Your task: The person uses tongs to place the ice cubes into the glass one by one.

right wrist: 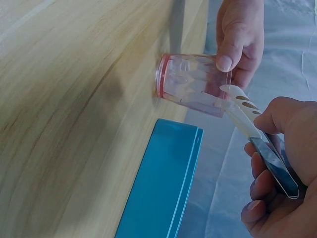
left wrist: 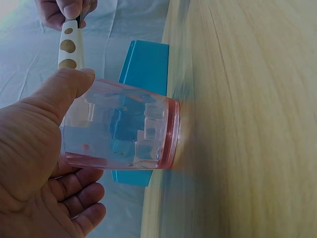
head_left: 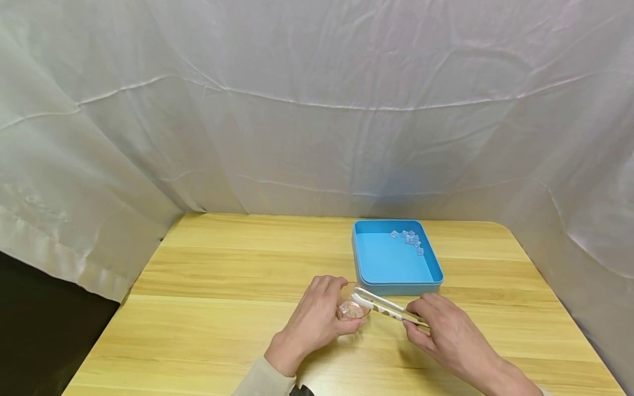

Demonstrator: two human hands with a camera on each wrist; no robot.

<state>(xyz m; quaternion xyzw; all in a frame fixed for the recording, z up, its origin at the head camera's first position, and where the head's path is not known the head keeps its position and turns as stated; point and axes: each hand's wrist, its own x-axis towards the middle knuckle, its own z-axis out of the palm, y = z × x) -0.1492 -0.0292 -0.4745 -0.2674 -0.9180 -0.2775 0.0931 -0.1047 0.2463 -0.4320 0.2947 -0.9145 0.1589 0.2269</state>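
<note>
A clear pinkish cup (head_left: 350, 310) stands on the table, and clear cubes (left wrist: 148, 131) lie inside it in the left wrist view. My left hand (head_left: 317, 314) grips the cup near its rim, thumb on one side and fingers on the other. My right hand (head_left: 453, 333) holds metal tongs with white, brown-spotted tips (head_left: 378, 307) between thumb and fingers. The tips are at the cup's mouth, reaching just inside the rim; whether a cube is between them I cannot tell.
Just behind the cup, a blue square tray (head_left: 398, 289) holds several clear cubes (head_left: 410, 238) in its back right part. The wooden table (head_left: 223, 286) ends at a grey-white curtain (head_left: 317, 148) at the back and sides.
</note>
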